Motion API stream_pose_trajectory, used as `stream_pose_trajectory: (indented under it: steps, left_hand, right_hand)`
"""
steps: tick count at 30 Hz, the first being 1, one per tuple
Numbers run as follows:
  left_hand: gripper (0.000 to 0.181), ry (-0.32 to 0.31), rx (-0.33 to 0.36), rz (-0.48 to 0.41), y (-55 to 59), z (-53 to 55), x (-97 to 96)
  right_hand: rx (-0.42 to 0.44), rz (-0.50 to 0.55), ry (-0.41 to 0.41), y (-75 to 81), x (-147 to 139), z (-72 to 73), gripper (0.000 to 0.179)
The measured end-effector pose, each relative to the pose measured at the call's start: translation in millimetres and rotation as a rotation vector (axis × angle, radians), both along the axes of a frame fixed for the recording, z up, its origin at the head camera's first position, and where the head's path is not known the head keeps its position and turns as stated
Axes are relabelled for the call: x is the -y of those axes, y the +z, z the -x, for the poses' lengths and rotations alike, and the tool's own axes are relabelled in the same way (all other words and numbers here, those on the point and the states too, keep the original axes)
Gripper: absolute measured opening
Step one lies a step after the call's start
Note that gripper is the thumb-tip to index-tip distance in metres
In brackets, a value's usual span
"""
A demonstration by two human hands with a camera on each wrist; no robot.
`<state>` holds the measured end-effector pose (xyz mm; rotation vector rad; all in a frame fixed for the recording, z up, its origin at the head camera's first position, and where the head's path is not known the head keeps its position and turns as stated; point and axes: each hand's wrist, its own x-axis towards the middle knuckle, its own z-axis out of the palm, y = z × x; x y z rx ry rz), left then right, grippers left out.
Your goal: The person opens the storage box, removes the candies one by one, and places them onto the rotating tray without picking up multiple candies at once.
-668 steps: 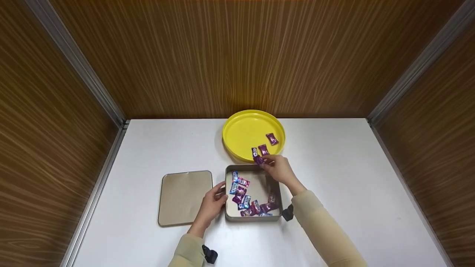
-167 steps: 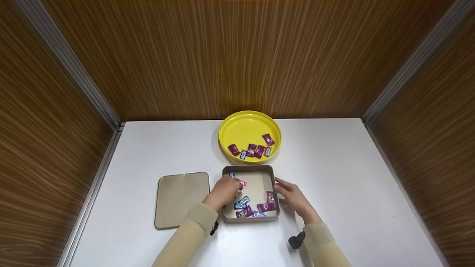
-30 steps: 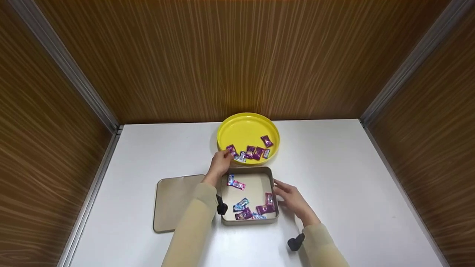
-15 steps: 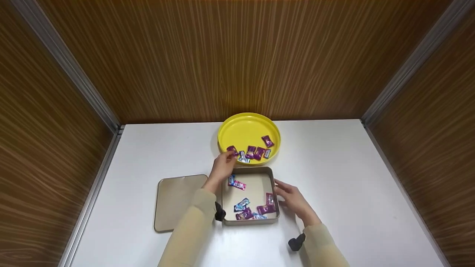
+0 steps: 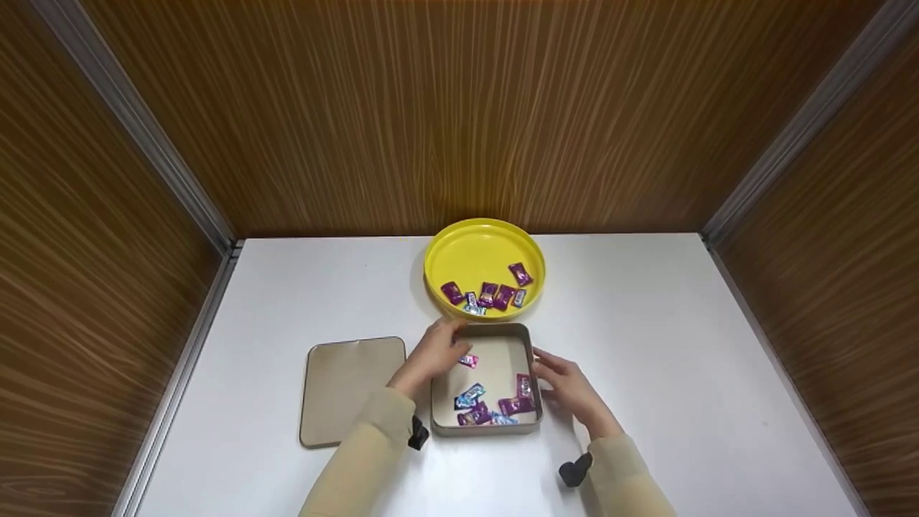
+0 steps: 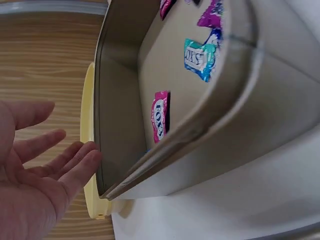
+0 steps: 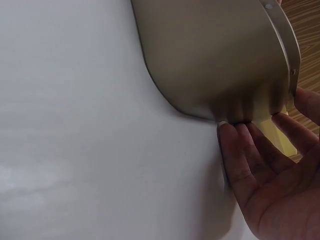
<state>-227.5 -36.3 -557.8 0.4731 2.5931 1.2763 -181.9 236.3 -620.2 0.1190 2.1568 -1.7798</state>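
Note:
A square tin (image 5: 487, 431) holds several wrapped candies: a pink candy (image 5: 469, 360) at the far left, blue and purple ones along the near side and right corner. My left hand (image 5: 433, 352) hovers over the tin's far left corner. In the left wrist view its fingers are spread and relaxed, nothing in them, beside the tin's wall (image 6: 120, 100); the pink candy (image 6: 160, 117) lies inside. With extended fingertips, my right hand (image 7: 272, 175) touches the tin's right side (image 7: 215, 60). Behind the tin, a round yellow tray (image 5: 474, 251) holds several purple and light-blue candies.
The tin's flat lid (image 5: 350, 391) lies on the white table (image 5: 668, 345) to the left of the tin. Wood-patterned panels (image 5: 459, 115) stand at the back and both sides. Dark wrist cameras (image 5: 574, 470) sit on both sleeves.
My left hand has drawn back from the yellow tray's near left edge to above the tin. A light-blue candy has joined those in the tray since several seconds ago. The right hand stays put.

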Motion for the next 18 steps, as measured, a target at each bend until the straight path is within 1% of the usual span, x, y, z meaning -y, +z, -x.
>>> stream_pose_trajectory:
  steps: [2,3,4,8,10,11,13,16,18]
  left_hand:
    - [0.043,-0.044,-0.007,0.034,-1.2,-5.7,-1.5]
    - [0.044,-0.067,-0.023,0.056,-2.3,-8.6,-2.2]
    - [0.043,-0.09,-0.042,0.078,-3.5,-11.8,-3.0]
    - [0.04,-0.166,-0.083,0.19,-9.7,-22.3,-6.7]
    - [0.037,-0.195,-0.085,0.25,-12.1,-26.0,-8.1]
    - [0.036,-0.208,-0.085,0.277,-13.1,-27.3,-8.7]
    - [0.032,-0.227,-0.099,0.327,-14.5,-29.7,-9.8]
    - [0.03,-0.24,-0.114,0.388,-15.9,-32.7,-11.4]
    - [0.029,-0.241,-0.121,0.414,-16.6,-34.6,-12.3]
  right_hand:
    - [0.0,0.007,0.007,0.0,0,-0.1,0.053]
    - [0.001,0.006,0.008,-0.1,0,-0.1,0.053]
    - [0.001,0.001,0.006,3.0,1,-1.5,0.053]
    - [0.008,-0.018,-0.009,2.9,2,-1.1,0.053]
    - [0.009,-0.025,-0.016,3.5,2,-1.0,0.053]
    - [0.01,-0.023,-0.016,0.5,1,0.4,0.053]
    - [0.009,-0.025,-0.014,0.8,1,0.3,0.053]
    - [0.008,-0.019,-0.009,0.9,0,0.2,0.053]
    - [0.005,-0.015,-0.007,0.2,-1,0.3,0.053]
